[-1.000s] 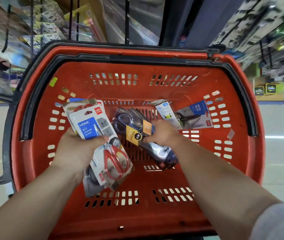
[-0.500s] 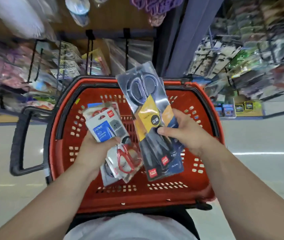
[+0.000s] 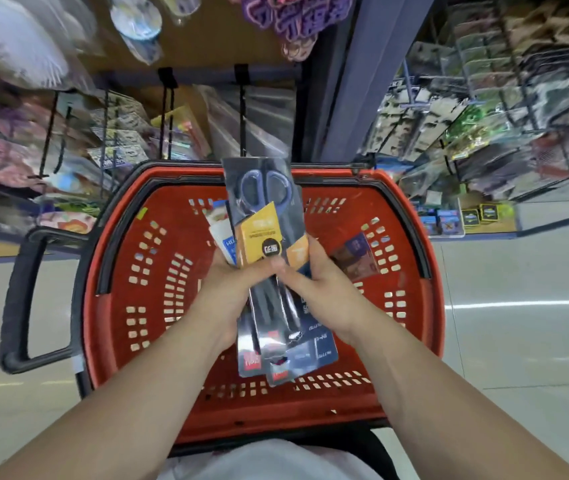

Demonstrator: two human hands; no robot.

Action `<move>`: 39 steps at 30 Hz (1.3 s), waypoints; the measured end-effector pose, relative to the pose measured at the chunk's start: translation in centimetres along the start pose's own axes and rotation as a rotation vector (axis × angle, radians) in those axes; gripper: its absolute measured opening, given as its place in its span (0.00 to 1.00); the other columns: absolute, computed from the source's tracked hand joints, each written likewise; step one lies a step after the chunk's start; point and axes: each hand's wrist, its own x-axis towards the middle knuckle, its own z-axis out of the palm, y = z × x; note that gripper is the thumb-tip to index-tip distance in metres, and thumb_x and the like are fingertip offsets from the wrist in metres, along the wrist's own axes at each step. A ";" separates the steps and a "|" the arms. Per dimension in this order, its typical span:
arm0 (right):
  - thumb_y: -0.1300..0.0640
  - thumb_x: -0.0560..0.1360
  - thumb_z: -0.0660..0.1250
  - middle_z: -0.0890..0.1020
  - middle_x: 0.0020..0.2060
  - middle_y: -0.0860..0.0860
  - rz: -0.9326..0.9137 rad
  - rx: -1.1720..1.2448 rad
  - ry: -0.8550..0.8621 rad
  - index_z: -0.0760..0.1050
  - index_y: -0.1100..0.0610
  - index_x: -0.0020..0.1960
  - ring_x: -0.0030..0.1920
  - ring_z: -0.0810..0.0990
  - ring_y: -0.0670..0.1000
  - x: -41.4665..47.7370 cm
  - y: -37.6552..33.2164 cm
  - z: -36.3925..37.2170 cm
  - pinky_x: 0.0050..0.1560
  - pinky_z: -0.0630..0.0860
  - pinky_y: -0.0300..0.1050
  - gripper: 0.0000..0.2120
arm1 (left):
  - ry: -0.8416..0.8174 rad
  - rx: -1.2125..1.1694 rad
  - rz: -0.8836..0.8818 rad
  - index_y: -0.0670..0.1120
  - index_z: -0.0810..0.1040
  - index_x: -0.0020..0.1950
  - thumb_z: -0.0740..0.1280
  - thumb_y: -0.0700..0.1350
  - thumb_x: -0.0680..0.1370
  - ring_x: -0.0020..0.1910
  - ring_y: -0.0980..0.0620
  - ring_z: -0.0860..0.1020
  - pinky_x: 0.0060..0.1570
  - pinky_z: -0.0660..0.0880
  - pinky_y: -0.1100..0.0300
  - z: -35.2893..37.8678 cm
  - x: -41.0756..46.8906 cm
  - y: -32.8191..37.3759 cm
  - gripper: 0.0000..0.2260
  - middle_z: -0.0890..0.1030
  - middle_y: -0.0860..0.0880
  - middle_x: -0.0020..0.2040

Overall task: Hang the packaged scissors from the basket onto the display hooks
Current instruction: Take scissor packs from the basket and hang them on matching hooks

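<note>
**Two hands, one stack of packs**

I am gripping the blue-handled scissors pack [image 3: 265, 216] in both my left hand [image 3: 231, 299] and right hand [image 3: 324, 296], above the red basket [image 3: 116, 306]. At least one white pack [image 3: 222, 239] is showing behind it. One more pack [image 3: 356, 258] is lying inside the basket at the right.

Both hands are meeting above the red basket [image 3: 113, 306]. The left hand [image 3: 227, 296] and the right hand [image 3: 328, 296] are gripping the packaged scissors [image 3: 262, 206] together, holding them upright, with the dark blue handles at the top and a yellow card across the middle. The left hand is also holding a white-and-blue pack [image 3: 222, 240] behind them (mostly hidden). One more pack [image 3: 356, 254] is lying inside the basket, near its right wall. Display hooks [image 3: 241, 109] with blurred goods are hanging beyond the basket.
</note>
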 end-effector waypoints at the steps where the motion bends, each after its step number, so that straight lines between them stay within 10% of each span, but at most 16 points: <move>1: 0.44 0.82 0.68 0.82 0.60 0.38 0.013 -0.001 -0.016 0.69 0.46 0.71 0.62 0.78 0.36 0.1 0.1 0.0 0.67 0.74 0.43 0.20 | -0.007 0.018 -0.013 0.44 0.80 0.65 0.81 0.40 0.64 0.55 0.37 0.86 0.54 0.84 0.41 -0.1 0.2 -0.1 0.30 0.87 0.39 0.58; 7: 0.49 0.79 0.64 0.80 0.64 0.37 0.065 -0.028 -0.078 0.67 0.47 0.77 0.69 0.76 0.42 0.7 1.9 0.1 0.75 0.68 0.49 0.27 | -0.009 0.064 -0.021 0.43 0.79 0.64 0.77 0.37 0.65 0.51 0.40 0.87 0.49 0.83 0.47 -2.6 1.6 -1.3 0.27 0.87 0.40 0.55; 13: 0.58 0.84 0.64 0.78 0.51 0.27 0.115 -0.115 -0.153 0.59 0.42 0.82 0.55 0.75 0.29 2.9 4.0 0.4 0.63 0.70 0.34 0.30 | -0.007 0.110 -0.032 0.44 0.78 0.65 0.77 0.34 0.63 0.54 0.40 0.87 0.51 0.84 0.49 -4.2 3.1 -2.7 0.30 0.87 0.40 0.57; 21: 0.45 0.77 0.75 0.81 0.67 0.41 0.162 0.066 -0.065 0.70 0.42 0.76 0.68 0.79 0.44 3.9 5.7 -1.7 0.74 0.72 0.52 0.30 | -0.073 0.186 -0.003 0.47 0.79 0.62 0.79 0.31 0.62 0.50 0.52 0.87 0.45 0.82 0.63 -3.9 4.3 -2.5 0.31 0.89 0.49 0.53; 24: 0.41 0.80 0.69 0.80 0.67 0.43 0.206 0.091 0.234 0.76 0.45 0.71 0.63 0.78 0.40 3.5 5.8 -2.7 0.70 0.73 0.44 0.21 | -0.062 0.203 -0.009 0.47 0.79 0.64 0.79 0.30 0.64 0.51 0.52 0.87 0.45 0.82 0.63 -3.8 3.9 -2.7 0.30 0.88 0.49 0.53; 27: 0.46 0.79 0.71 0.74 0.71 0.55 0.198 -0.445 0.633 0.73 0.57 0.73 0.72 0.71 0.55 3.3 7.5 -4.3 0.75 0.67 0.49 0.26 | -0.025 0.213 0.000 0.49 0.80 0.60 0.73 0.27 0.71 0.47 0.55 0.87 0.43 0.82 0.65 -4.2 3.1 -2.6 0.23 0.88 0.51 0.50; 30: 0.50 0.78 0.71 0.71 0.73 0.59 0.281 -0.684 0.606 0.65 0.58 0.79 0.75 0.66 0.62 3.3 8.4 -4.9 0.76 0.64 0.55 0.33 | -0.006 0.230 0.006 0.50 0.80 0.59 0.72 0.28 0.72 0.48 0.54 0.87 0.46 0.83 0.63 -4.8 2.3 -2.6 0.22 0.88 0.51 0.50; 34: 0.55 0.80 0.69 0.81 0.59 0.59 0.416 -0.829 0.548 0.64 0.57 0.77 0.62 0.80 0.61 4.6 9.6 -5.4 0.57 0.77 0.52 0.28 | 0.008 0.200 0.023 0.48 0.80 0.60 0.74 0.32 0.67 0.48 0.54 0.87 0.45 0.83 0.64 -5.2 1.4 -2.6 0.23 0.88 0.50 0.50; 39: 0.57 0.83 0.65 0.86 0.47 0.58 0.465 -0.894 0.513 0.82 0.59 0.52 0.49 0.85 0.61 6.3 10.2 -6.0 0.43 0.74 0.45 0.08 | 0.049 0.158 0.043 0.47 0.79 0.58 0.73 0.33 0.65 0.45 0.53 0.87 0.44 0.83 0.61 -5.6 0.4 -2.6 0.23 0.88 0.50 0.49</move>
